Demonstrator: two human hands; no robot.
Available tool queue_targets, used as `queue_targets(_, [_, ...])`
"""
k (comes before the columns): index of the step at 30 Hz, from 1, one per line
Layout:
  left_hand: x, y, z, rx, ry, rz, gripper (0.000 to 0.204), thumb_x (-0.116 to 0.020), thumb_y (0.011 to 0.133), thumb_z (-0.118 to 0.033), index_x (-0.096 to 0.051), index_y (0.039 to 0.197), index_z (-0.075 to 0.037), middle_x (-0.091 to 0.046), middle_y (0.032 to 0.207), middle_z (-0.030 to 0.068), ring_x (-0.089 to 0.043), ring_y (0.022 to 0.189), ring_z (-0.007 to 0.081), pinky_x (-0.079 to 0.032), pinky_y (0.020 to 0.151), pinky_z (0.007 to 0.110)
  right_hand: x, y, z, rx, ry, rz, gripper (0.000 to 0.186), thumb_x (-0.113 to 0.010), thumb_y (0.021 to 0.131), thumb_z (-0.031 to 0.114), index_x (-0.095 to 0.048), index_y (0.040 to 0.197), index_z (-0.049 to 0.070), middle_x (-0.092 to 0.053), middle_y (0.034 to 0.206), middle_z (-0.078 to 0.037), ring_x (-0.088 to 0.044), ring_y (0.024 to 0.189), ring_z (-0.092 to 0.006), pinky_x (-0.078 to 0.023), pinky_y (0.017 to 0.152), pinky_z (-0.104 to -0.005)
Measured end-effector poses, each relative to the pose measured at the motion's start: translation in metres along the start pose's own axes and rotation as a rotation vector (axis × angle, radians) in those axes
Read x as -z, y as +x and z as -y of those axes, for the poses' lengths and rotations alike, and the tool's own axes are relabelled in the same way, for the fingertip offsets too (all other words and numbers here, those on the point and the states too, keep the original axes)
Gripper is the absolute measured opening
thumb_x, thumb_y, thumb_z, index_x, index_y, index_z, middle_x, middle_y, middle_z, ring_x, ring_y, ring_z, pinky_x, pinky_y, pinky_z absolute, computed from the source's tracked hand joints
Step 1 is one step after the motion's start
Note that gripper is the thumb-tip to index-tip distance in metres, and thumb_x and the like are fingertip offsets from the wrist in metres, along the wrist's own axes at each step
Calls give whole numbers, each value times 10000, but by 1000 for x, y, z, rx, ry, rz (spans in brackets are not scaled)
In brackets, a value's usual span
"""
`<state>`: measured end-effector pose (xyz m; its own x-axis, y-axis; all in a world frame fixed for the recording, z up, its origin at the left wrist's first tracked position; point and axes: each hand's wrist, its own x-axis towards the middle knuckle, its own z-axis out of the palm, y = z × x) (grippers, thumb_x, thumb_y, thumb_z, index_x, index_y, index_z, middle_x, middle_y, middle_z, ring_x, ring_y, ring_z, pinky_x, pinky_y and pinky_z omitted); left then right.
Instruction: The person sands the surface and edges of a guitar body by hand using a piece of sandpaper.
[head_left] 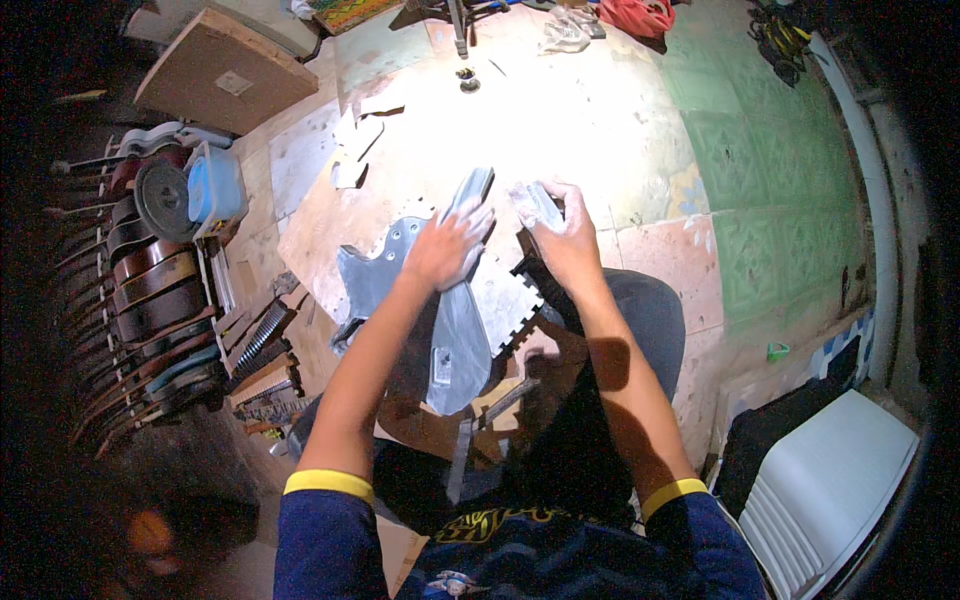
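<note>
A long grey piece (462, 340), dusty and broad at its near end with a small rectangular recess, lies slantwise before me. My left hand (452, 242), white with dust, is closed over its narrower middle, with the fingers reaching across to its right edge. Beside that hand on the left is a curved grey part (375, 270) with several round holes; whether it joins the long piece is hidden under the hand. My right hand (565, 222), also dusty, pinches a small pale block (541, 206) between thumb and fingers, apart from the grey piece.
Under the work lies a pale board (320, 235); a notched white sheet (508, 300) is near my knees. Paper scraps (350, 172) lie farther off. At left stand a blue tub (215, 185), dark curved objects (155, 270) and a brown panel (225, 75). A white plastic casing (830, 490) is at right.
</note>
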<state>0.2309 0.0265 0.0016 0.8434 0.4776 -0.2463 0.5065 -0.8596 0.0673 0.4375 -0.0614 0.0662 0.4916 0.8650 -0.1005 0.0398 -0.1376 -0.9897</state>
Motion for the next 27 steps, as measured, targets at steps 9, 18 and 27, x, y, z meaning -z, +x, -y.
queue_targets(9, [26,102,38,378,-270,-198,920,-772,726,-586,-528,1369,25,-549,1336,333,-554,1227,458,-444,1061,480,-17,26,-97,-526,405,-27,497,-647,926,211,-545,1362,-4,-666,1245,-141,-640,1105,-223,-485,973,-352])
queue_targets(18, [26,87,64,432,-613,-69,678,-781,709,-459,-649,1126,59,-691,1052,309,-688,1005,418,-543,888,436,-38,20,-86,-353,-90,-33,410,-782,824,180,-641,1157,-13,-719,1051,-101,-676,934,-169,-536,823,-317])
queue_targets(27, [128,-17,106,646,-847,-396,354,-701,853,-226,-640,1082,36,-698,817,71,-673,735,172,-537,692,312,-54,9,-80,-142,-658,-90,474,-817,791,292,-643,1111,-11,-686,1054,-231,-656,1017,-387,-518,918,-465])
